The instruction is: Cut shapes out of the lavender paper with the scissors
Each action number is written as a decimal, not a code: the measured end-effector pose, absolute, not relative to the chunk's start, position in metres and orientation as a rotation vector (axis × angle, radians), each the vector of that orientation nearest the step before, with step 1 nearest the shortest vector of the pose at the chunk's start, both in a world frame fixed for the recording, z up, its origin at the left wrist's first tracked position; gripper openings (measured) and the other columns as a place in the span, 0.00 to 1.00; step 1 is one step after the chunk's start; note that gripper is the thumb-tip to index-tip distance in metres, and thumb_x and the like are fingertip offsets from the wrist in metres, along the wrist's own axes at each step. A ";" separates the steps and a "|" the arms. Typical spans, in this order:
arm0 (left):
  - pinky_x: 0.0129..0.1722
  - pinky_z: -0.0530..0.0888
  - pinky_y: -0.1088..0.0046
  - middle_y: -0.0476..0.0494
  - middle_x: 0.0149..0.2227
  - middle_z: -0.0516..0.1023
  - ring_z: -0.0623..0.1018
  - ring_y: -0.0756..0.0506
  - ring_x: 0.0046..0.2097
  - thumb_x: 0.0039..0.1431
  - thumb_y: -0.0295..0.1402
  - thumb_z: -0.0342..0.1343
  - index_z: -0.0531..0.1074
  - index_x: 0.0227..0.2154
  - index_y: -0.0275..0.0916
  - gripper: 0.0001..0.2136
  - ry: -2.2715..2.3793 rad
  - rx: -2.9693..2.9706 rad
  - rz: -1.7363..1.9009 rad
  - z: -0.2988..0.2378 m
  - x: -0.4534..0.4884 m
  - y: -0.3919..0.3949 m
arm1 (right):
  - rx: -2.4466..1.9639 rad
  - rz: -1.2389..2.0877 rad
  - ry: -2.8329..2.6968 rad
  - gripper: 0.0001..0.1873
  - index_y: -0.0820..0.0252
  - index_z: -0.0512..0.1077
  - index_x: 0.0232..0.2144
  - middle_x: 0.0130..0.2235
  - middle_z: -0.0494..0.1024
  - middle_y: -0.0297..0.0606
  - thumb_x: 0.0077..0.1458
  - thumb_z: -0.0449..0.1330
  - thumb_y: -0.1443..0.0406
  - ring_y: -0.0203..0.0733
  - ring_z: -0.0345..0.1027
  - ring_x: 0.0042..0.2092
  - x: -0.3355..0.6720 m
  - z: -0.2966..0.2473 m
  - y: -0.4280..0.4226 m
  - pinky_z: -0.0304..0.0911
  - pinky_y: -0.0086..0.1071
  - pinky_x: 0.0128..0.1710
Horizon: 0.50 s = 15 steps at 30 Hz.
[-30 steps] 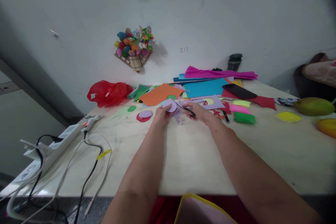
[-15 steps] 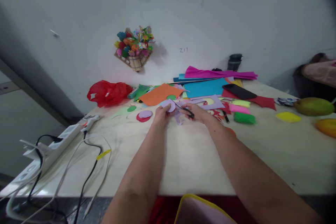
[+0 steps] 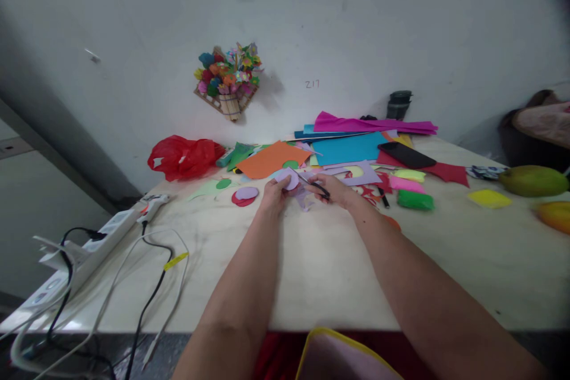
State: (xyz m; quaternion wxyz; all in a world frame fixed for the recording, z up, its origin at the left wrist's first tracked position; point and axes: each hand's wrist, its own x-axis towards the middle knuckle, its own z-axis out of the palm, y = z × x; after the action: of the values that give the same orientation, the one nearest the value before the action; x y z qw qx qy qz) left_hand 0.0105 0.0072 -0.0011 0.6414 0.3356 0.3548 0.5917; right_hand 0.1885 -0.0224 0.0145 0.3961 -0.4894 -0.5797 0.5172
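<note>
Over the middle of the table, my left hand (image 3: 275, 195) pinches a round piece of lilac paper (image 3: 288, 179) near its lower edge. My right hand (image 3: 330, 187) is closed round the dark handles of a pair of scissors (image 3: 312, 184). Its blades point left and reach the right edge of the paper; whether they are apart I cannot tell. Lilac scraps (image 3: 304, 199) lie beneath, between my hands. To the left of my left hand, a lilac paper circle (image 3: 246, 193) rests partly over a red circle (image 3: 241, 202).
Behind my hands lie orange paper (image 3: 274, 160), blue paper (image 3: 347, 149) and a black phone (image 3: 407, 155). A red plastic bag (image 3: 184, 157) sits at the back left. A power strip (image 3: 95, 249) with cables lines the left edge. Colourful packets (image 3: 415, 199) and fruit (image 3: 532, 181) are at right.
Both hands, the lilac paper and the scissors stay in almost the same place. No clear movement shows.
</note>
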 end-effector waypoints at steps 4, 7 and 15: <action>0.37 0.83 0.65 0.35 0.33 0.83 0.84 0.38 0.39 0.52 0.22 0.66 0.77 0.36 0.28 0.08 0.821 0.761 1.351 -0.001 0.011 0.007 | -1.215 1.289 -1.489 0.19 0.60 0.70 0.38 0.14 0.66 0.23 0.46 0.71 0.58 0.29 0.51 0.13 0.189 0.014 -0.022 0.44 0.22 0.14; 0.37 0.83 0.66 0.36 0.31 0.82 0.84 0.41 0.36 0.53 0.21 0.65 0.77 0.36 0.28 0.07 0.817 0.764 1.361 0.000 0.011 0.006 | -1.205 1.276 -1.491 0.19 0.60 0.70 0.37 0.13 0.65 0.23 0.45 0.71 0.59 0.29 0.52 0.14 0.189 0.014 -0.021 0.44 0.23 0.13; 0.35 0.83 0.67 0.38 0.31 0.82 0.83 0.43 0.32 0.52 0.22 0.65 0.77 0.35 0.29 0.07 0.819 0.771 1.340 0.001 0.010 0.006 | -1.222 1.291 -1.468 0.20 0.60 0.70 0.39 0.14 0.66 0.23 0.45 0.72 0.60 0.30 0.53 0.13 0.189 0.010 -0.018 0.45 0.23 0.13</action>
State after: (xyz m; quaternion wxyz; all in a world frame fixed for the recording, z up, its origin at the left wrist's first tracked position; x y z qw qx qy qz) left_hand 0.0104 0.0058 0.0006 0.6413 0.3381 0.3592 0.5876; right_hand 0.1891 -0.0178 0.0101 0.4061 -0.4846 -0.5818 0.5116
